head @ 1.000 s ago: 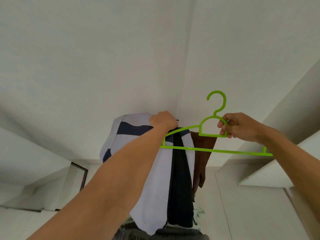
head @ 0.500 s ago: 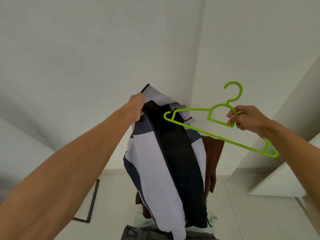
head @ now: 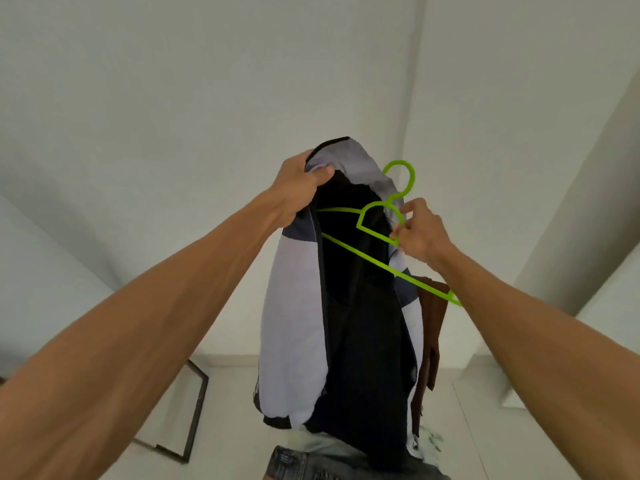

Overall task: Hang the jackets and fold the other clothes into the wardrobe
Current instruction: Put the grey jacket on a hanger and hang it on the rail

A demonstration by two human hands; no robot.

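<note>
Your left hand [head: 300, 190] is gripping the jacket [head: 294, 306] collar high so it's hanging open, while your right hand [head: 420, 233] is pinching the hanger [head: 375, 261], tilting it to slip inside.

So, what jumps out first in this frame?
The lime-green hanger stands out at centre, tilted across the dark lining of the jacket held up high. The left hand grips the jacket's collar; the right hand pinches the hanger under its hook. A brown garment hangs behind, to the right.
</note>
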